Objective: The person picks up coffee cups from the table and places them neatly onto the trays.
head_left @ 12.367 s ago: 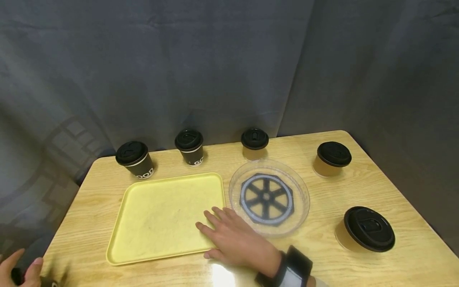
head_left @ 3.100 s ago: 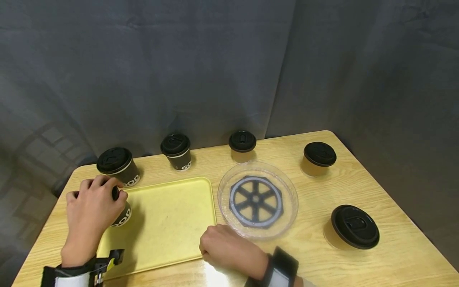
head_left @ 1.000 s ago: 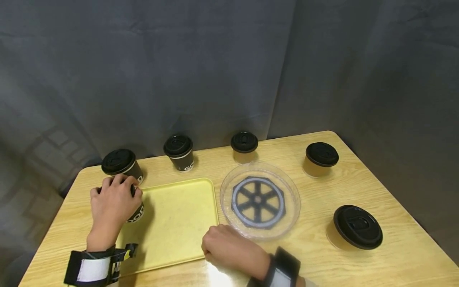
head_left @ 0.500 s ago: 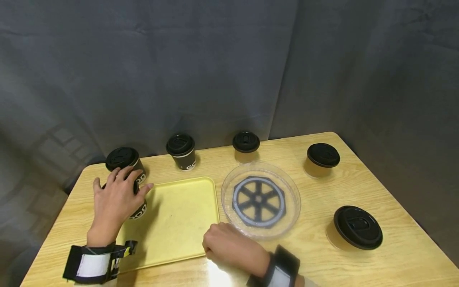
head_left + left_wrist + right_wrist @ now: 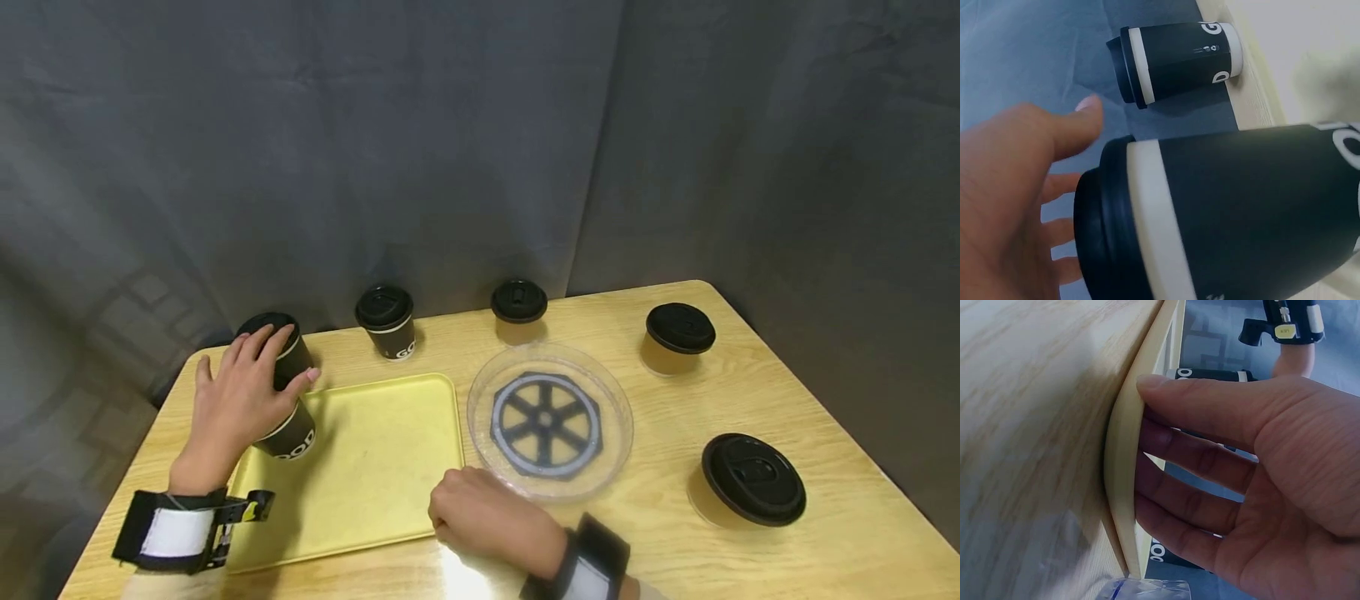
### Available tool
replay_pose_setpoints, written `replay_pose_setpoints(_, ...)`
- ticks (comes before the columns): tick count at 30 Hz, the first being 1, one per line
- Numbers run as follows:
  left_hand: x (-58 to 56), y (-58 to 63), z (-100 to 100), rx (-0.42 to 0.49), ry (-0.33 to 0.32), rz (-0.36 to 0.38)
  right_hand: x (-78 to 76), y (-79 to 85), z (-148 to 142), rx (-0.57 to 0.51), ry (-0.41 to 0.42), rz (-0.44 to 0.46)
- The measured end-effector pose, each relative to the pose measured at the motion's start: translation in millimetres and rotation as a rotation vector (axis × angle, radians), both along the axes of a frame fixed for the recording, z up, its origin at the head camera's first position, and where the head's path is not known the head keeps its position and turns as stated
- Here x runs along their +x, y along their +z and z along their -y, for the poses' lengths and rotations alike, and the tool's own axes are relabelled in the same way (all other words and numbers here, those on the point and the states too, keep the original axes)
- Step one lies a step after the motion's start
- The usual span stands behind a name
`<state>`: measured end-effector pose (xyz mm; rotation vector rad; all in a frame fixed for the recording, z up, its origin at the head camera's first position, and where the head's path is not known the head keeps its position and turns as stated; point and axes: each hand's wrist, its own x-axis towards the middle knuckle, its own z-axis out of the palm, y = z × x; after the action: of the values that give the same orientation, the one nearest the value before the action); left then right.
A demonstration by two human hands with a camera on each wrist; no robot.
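A black paper coffee cup (image 5: 292, 435) with a black lid stands at the yellow tray's back-left corner. My left hand (image 5: 243, 400) is over its lid, fingers spread, hiding much of the cup in the head view. In the left wrist view the thumb (image 5: 1079, 128) is apart from the cup (image 5: 1247, 206). My right hand (image 5: 491, 517) is at the front-right corner of the yellow tray (image 5: 375, 533). In the right wrist view its thumb tip (image 5: 1154, 381) lies against the rim (image 5: 1124, 444), with the fingers curled in over the tray.
Two black cups stand along the back, one behind my left hand (image 5: 294, 360) and another (image 5: 392, 329) further right. Tan cups with black lids (image 5: 519, 308) (image 5: 675, 333) (image 5: 753, 479) line the back and right. Beside the tray sits a clear round dish (image 5: 624, 450) over a spoked shape.
The left hand brought the cup from the lower left to the tray. Its fingers, curled round the lid a second ago, have since spread. The right hand went from flat to curled.
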<state>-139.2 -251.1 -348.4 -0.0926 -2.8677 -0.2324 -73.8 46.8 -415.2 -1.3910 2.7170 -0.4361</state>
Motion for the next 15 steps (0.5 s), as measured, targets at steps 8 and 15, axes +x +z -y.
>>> replay_pose_setpoints(8, -12.7, 2.7, 9.6, 0.006, -0.037, -0.051, -0.7, -0.8, -0.4, -0.004, 0.012, -0.026)
replay_pose_setpoints(15, -20.9, 5.3, 19.4, -0.01, -0.054, -0.03, -0.5, -0.3, -0.1, -0.018, 0.017, -0.036)
